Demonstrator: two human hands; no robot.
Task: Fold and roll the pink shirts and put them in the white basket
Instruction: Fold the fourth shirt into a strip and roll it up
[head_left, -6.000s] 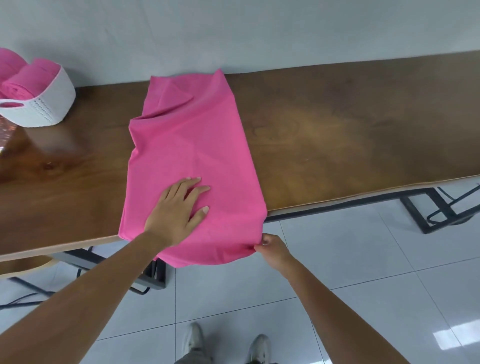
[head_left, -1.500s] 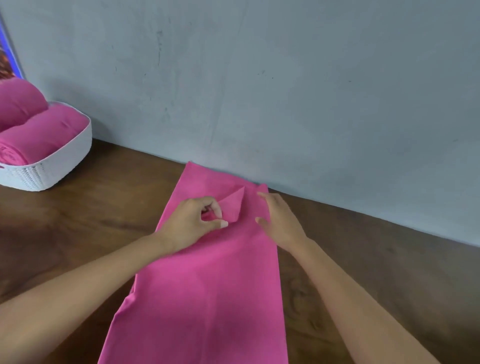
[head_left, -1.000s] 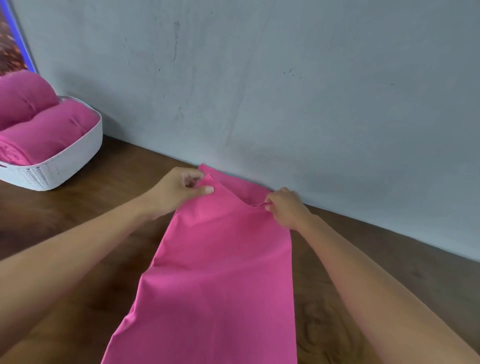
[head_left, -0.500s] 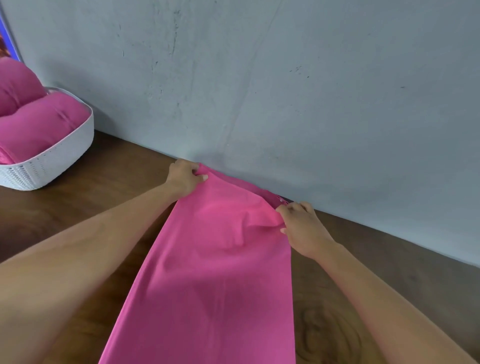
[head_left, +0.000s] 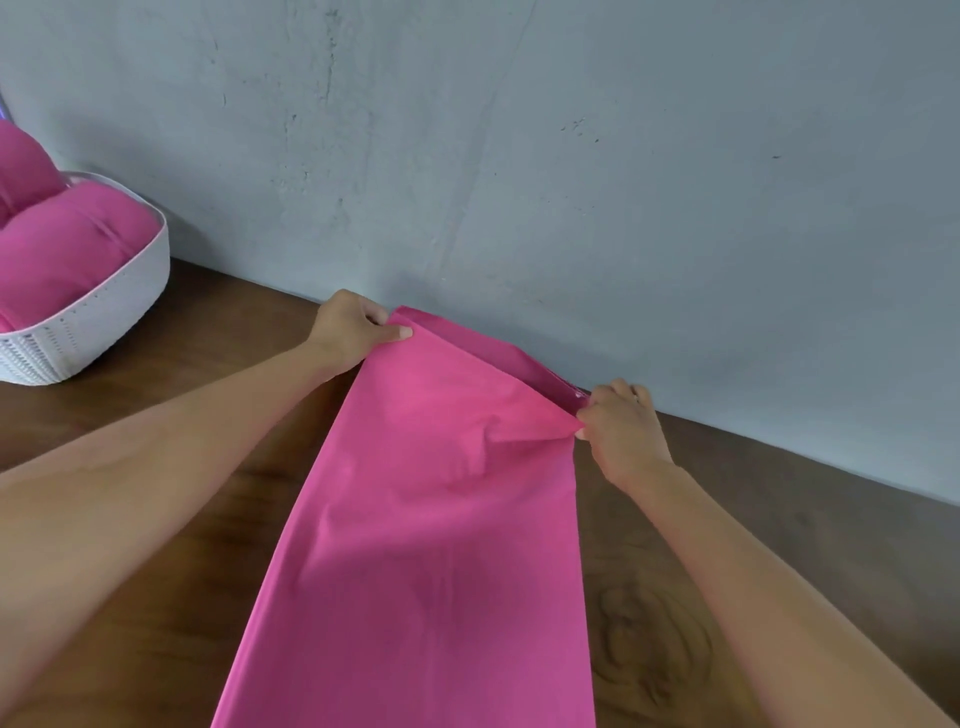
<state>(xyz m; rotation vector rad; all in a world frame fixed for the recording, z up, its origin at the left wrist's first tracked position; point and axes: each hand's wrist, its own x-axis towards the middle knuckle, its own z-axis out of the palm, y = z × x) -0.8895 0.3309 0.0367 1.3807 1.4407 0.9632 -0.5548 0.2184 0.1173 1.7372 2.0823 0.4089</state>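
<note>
Between left hand (head_left: 349, 326) and right hand (head_left: 621, 427), pink shirt's (head_left: 426, 545) pinched far corners stretch.

Pink shirt (head_left: 436, 545) folded into a long strip on the table; rolled shirts (head_left: 67, 254) fill white basket (head_left: 104, 322)

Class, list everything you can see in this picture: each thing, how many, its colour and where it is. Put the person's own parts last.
Shirt: one, pink, folded into a long strip on the table, far end by the wall.
Rolled shirts: at least two, pink, in the basket.
Basket: one, white, on the table at far left.
Table: one, dark brown wood, against the wall.
Wall: one, grey, behind the table.
Left hand: one, grips the shirt's far left corner.
Right hand: one, pinches the shirt's far right corner.
</note>
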